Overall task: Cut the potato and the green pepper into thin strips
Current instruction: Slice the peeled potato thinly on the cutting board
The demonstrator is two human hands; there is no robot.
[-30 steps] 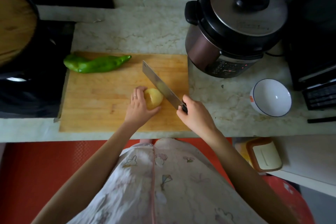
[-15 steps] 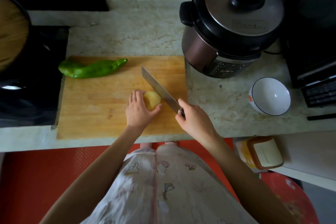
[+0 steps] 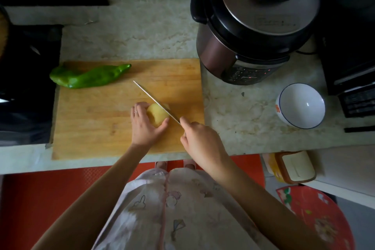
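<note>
A peeled yellow potato lies on the wooden cutting board, right of its middle. My left hand grips the potato from the left, thumb at its near side. My right hand holds the handle of a knife. The blade stands edge down across the potato's right end, its tip pointing to the far left. A whole green pepper lies at the board's far left corner, untouched by either hand.
A pressure cooker stands right behind the board's far right corner. An empty white bowl sits on the counter to the right. Dark appliances flank both sides. The counter's front edge runs just below the board.
The knife blade has turned from flat-showing to edge down and now rests across the potato's right end. My left hand still holds the potato in the same spot.
</note>
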